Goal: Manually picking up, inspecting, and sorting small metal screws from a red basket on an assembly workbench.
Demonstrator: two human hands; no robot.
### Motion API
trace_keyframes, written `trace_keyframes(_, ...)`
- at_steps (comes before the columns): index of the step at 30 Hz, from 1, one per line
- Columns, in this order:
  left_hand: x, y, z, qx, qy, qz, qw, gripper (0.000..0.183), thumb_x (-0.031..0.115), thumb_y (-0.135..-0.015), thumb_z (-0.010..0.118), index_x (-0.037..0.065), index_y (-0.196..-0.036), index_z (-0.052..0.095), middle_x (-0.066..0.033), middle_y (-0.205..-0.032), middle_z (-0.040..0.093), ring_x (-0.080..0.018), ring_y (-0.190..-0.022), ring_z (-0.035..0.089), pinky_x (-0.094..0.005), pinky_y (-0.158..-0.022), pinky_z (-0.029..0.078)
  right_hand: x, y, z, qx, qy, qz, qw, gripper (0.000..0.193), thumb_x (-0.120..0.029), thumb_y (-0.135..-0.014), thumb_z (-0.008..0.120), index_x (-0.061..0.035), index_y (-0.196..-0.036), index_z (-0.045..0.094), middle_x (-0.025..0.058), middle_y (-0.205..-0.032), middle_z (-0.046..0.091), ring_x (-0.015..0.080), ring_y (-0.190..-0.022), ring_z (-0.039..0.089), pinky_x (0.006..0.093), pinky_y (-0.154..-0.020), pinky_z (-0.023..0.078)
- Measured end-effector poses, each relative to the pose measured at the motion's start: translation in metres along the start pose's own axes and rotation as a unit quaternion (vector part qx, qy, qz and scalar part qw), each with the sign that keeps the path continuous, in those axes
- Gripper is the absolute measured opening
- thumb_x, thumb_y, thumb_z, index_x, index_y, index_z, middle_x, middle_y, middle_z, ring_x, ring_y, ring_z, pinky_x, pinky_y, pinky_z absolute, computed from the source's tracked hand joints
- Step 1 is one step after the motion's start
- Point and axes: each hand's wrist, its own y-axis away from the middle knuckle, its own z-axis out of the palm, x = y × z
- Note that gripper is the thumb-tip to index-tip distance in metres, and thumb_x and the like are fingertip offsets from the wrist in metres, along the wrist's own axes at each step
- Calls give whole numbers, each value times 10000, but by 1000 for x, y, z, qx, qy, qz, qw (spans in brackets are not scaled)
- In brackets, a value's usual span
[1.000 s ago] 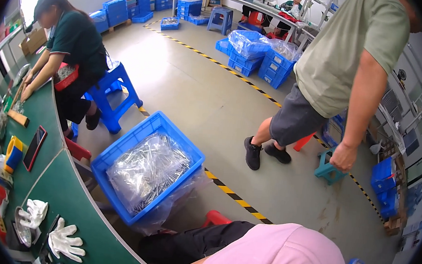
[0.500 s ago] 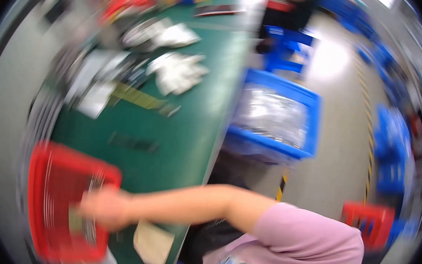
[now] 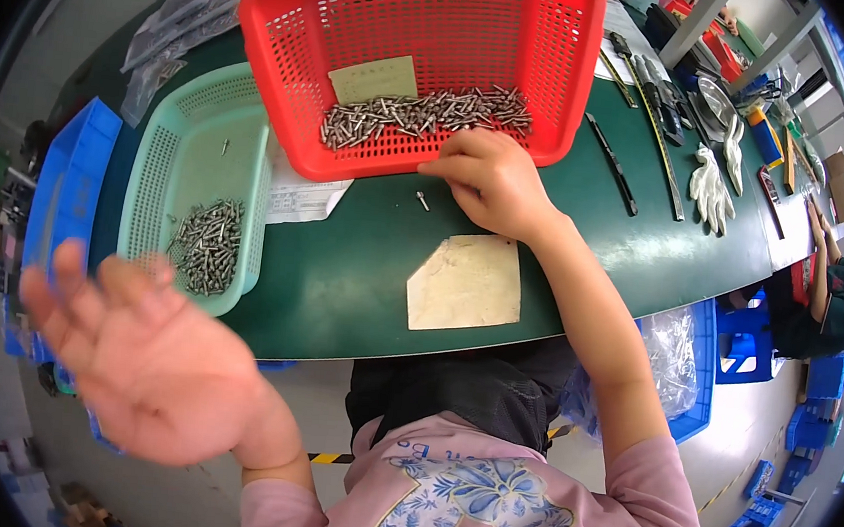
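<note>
- Left hand [image 3: 147,370]: blurred.
- Red perforated basket [image 3: 443,24]: cut off at its far side by the upper edge.
- Mint-green basket [image 3: 184,177]: corner hidden behind the red one.
- Printed sheet [image 3: 302,202]: partly covered, print too small.

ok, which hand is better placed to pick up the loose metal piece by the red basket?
Right hand, I'd say: it's just beside the loose metal piece, near the red basket. The left hand is raised, open and farther off.
</note>
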Motion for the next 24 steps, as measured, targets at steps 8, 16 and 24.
trace_keyframes(8, -133, 22, 1, -185, -427, -259, 847, 164, 78, -804, 588, 29, -959, 610, -91, -935, 588, -226, -909, 572, -296, -783, 442, 5, 13, 0, -105, 55, -35, 992, 70, -92, -672, 634, -100, -738, 610, 25, -782, 527, 206, -782, 558, 347, -679, 428)
trace_keyframes(16, -200, 20, -5, -378, -602, -96, 697, 77, 59, -708, 659, 52, -784, 664, -75, -814, 546, -268, -824, 529, -377, -738, 443, 12, 8, -13, -36, 9, 65, 997, 106, -119, -625, 649, -84, -688, 572, 51, -712, 510, 243, -711, 549, 366, -617, 429)
trace_keyframes(24, -202, 18, -4, -378, -579, -132, 710, 34, 34, -694, 655, 32, -711, 626, -72, -799, 551, -245, -798, 546, -357, -707, 450, 17, 12, -4, 30, -10, 103, 994, 97, -97, -624, 651, -72, -673, 572, 49, -706, 522, 239, -650, 551, 358, -556, 445)
